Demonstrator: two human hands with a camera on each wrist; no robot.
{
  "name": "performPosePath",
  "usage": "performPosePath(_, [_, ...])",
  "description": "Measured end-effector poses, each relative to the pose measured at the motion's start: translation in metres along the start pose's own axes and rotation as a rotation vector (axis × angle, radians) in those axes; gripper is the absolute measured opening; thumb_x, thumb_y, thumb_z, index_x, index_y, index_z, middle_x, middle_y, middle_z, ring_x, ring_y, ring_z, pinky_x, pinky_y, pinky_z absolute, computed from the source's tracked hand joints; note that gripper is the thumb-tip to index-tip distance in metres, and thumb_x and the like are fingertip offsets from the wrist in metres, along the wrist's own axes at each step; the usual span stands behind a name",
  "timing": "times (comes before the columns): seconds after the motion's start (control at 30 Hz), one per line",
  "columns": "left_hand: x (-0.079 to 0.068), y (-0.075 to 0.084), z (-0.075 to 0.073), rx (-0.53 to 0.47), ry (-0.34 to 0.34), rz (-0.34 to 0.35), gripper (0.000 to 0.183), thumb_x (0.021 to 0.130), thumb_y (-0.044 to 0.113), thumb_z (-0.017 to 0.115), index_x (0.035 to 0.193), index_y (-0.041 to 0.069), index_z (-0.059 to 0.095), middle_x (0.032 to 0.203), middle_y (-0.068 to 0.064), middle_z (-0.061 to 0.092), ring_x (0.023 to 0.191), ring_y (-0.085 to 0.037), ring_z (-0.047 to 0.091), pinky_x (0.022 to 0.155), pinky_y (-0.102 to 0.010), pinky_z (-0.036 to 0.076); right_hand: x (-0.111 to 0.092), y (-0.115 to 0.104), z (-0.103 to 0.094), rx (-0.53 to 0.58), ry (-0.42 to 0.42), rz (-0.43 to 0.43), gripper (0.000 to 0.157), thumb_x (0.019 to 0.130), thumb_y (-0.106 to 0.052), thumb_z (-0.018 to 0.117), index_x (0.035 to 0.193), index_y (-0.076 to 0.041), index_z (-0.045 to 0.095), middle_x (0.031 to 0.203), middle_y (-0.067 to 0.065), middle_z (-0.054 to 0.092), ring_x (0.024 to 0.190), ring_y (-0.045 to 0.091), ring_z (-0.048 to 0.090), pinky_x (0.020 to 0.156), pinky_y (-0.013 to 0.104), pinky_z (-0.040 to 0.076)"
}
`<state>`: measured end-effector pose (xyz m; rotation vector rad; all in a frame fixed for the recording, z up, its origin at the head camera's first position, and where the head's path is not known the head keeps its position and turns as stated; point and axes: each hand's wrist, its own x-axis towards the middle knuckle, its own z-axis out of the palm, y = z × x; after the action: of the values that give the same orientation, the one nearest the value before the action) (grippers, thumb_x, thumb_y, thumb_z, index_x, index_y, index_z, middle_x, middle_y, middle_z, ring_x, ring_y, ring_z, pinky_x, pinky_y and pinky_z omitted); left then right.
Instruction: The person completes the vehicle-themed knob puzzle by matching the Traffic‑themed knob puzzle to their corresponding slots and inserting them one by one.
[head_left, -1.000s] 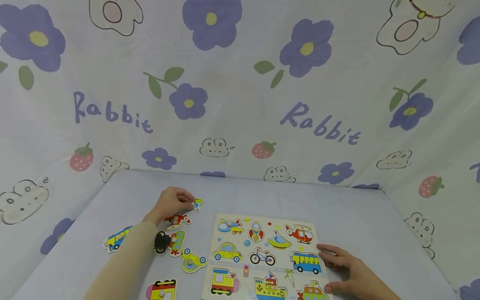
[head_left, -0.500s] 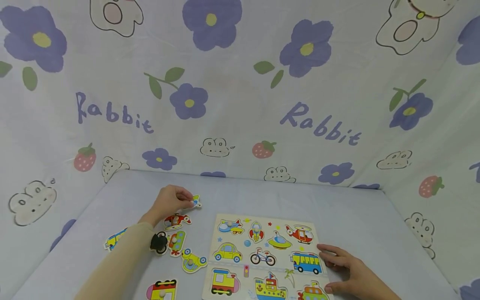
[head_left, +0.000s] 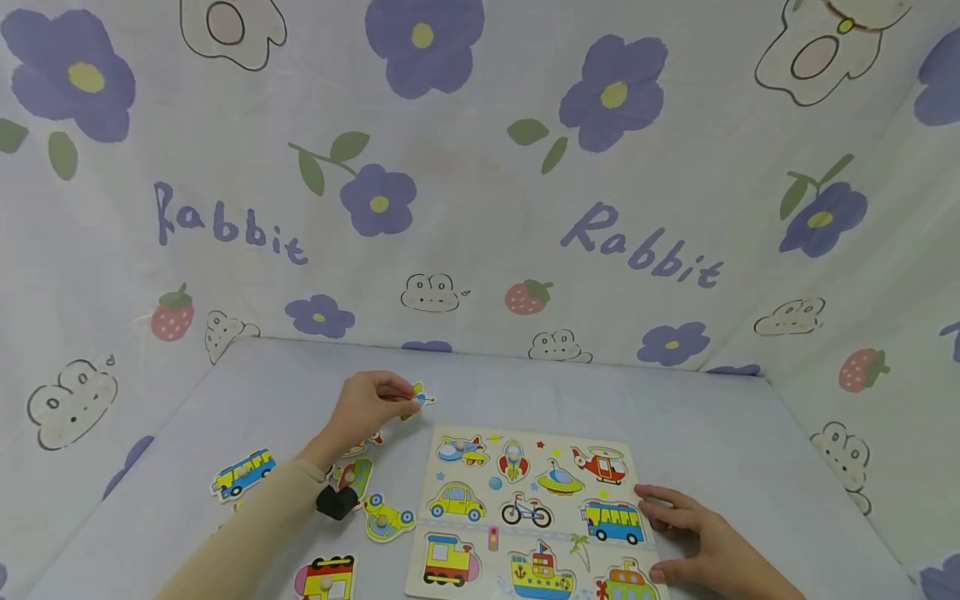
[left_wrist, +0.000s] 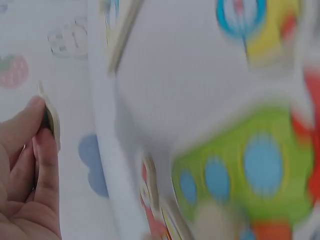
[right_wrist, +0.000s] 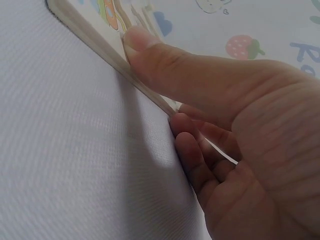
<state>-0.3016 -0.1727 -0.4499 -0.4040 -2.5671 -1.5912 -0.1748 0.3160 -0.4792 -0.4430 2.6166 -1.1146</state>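
My left hand (head_left: 371, 408) pinches a small yellow-and-blue flying-saucer puzzle piece (head_left: 422, 398) between thumb and fingertips, above the table just beyond the board's far left corner. In the left wrist view the piece (left_wrist: 52, 122) is seen edge-on, partly hidden by the fingers. The wooden puzzle board (head_left: 495, 462) lies flat, with airplane and rocket pieces seated in it. At its right edge rests my right hand (head_left: 693, 537), fingers spread. Seen from the right wrist, the thumb (right_wrist: 165, 62) lies on the board's edge and the other fingers touch its side.
Loose knobbed pieces lie left of the board: a bus (head_left: 243, 473), a car (head_left: 388, 517), a train (head_left: 326, 579), a submarine (head_left: 356, 477) and a partly covered helicopter (head_left: 363, 446). A black wrist camera (head_left: 337, 502) sits over that group. Printed fabric (head_left: 480, 208) walls the back.
The left hand has carried the flying-saucer piece right, toward the board, and the piece has turned. More of the bus shows now. The right hand and board have stayed put.
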Motion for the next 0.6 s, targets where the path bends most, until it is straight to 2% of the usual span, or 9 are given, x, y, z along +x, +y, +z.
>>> performPosePath(0.23, [-0.008, 0.022, 0.024, -0.054, 0.033, 0.02, 0.015, 0.079, 0.015, 0.085, 0.089, 0.012, 0.073, 0.081, 0.002, 0.071, 0.073, -0.017, 0.069, 0.067, -0.033, 0.055, -0.001, 0.001, 0.001, -0.028, 0.009, -0.012, 0.08, 0.068, -0.048, 0.086, 0.135, -0.012, 0.061, 0.15, -0.002, 0.039, 0.135, 0.032, 0.036, 0.095, 0.017, 0.038])
performPosePath(0.33, [-0.011, 0.028, 0.035, -0.057, 0.043, 0.035, 0.016, 0.078, 0.017, 0.085, 0.087, 0.013, 0.073, 0.082, 0.004, 0.07, 0.074, -0.015, 0.068, 0.068, -0.031, 0.056, -0.002, 0.001, 0.001, -0.028, 0.006, -0.014, 0.079, 0.069, -0.047, 0.085, 0.135, -0.012, 0.061, 0.151, -0.002, 0.039, 0.134, 0.03, 0.036, 0.095, 0.017, 0.039])
performPosePath(0.6, [-0.016, 0.04, 0.072, -0.09, 0.071, 0.092, 0.017, 0.077, 0.018, 0.086, 0.085, 0.013, 0.072, 0.079, 0.007, 0.07, 0.073, -0.012, 0.068, 0.07, -0.029, 0.055, -0.001, -0.001, 0.0, -0.029, 0.015, -0.022, 0.078, 0.069, -0.048, 0.086, 0.135, -0.013, 0.061, 0.15, 0.0, 0.04, 0.135, 0.035, 0.036, 0.096, 0.018, 0.038])
